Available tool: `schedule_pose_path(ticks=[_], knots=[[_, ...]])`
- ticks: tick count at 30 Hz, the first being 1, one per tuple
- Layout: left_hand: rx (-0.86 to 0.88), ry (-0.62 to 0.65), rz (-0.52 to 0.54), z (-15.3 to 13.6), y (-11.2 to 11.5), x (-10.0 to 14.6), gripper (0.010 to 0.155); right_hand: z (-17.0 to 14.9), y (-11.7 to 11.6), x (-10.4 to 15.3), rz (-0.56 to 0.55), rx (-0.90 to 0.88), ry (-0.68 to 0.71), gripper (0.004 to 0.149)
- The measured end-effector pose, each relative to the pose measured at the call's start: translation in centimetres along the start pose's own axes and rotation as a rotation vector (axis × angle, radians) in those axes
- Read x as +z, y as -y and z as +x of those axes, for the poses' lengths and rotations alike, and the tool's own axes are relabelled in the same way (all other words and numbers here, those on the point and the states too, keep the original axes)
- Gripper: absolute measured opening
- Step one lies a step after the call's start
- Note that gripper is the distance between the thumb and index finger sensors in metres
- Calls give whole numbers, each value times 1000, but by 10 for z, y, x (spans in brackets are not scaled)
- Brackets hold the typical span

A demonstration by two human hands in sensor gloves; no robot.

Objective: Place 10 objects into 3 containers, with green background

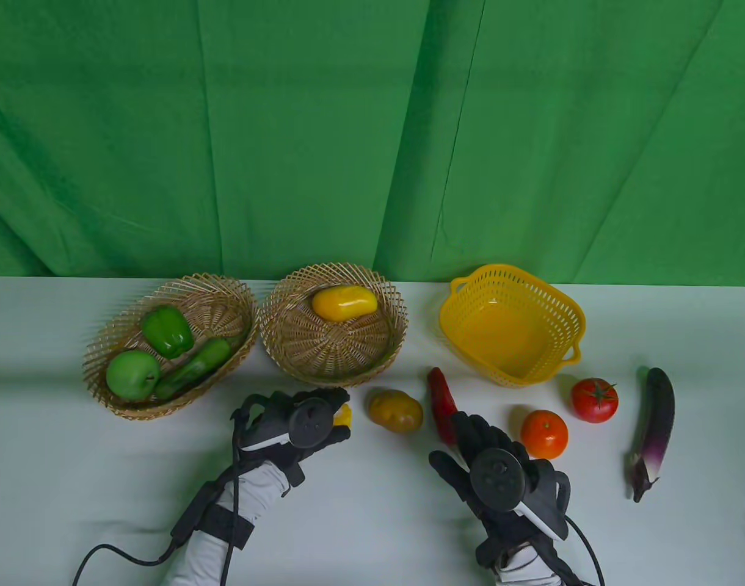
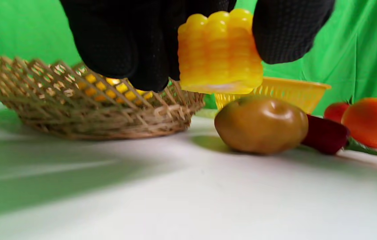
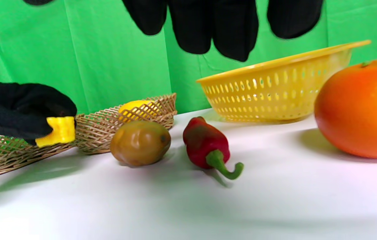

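Near the middle basket: left hand [image 1: 299,421] pinches corn piece [image 2: 220,51], lifted clear of the table.
Carry: raise over wicker basket [image 1: 333,326] rim, lower beside yellow pepper [image 1: 344,303].
Right hand [image 1: 494,470]: fingers loose, holding nothing, above red chili [image 3: 206,145].

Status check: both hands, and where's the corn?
Left hand grips the corn piece, lifted just short of the middle wicker basket. Right hand open above the red pepper, holding nothing. Potato beside the corn, not blocking.

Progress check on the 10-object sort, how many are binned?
Four binned: green pepper, green apple and cucumber in the left wicker basket, a yellow item in the middle one. Left hand holds corn aloft. Five remain on the table; yellow basket empty.
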State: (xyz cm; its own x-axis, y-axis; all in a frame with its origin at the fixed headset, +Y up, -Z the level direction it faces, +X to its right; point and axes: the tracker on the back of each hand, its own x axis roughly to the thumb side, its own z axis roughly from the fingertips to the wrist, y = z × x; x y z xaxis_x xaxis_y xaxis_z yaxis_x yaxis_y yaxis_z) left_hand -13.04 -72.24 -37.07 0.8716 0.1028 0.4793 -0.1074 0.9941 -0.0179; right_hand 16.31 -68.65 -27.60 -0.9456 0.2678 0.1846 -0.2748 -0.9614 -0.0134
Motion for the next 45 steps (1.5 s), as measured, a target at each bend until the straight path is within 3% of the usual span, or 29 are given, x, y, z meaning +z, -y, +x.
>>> schedule_pose_path(ticks=[11,21,29,39,45], knots=[[-71,-106,74,-10,-24,-26,69,0,-1,0,3,0,0,78],[-153,-265,35,-23,-20,-53,71,0,-1,0,1,-2,0,78],[-175,-301,6,-25,-4,-64,73,-1,0,0,-1,-4,0,78],[-120,-271,8,-23,-17,-56,69,-1,-2,-1,7,-3,-2,78],[-53,-228,33,-23,-32,-35,67,-1,-2,-2,15,-5,-2,78]])
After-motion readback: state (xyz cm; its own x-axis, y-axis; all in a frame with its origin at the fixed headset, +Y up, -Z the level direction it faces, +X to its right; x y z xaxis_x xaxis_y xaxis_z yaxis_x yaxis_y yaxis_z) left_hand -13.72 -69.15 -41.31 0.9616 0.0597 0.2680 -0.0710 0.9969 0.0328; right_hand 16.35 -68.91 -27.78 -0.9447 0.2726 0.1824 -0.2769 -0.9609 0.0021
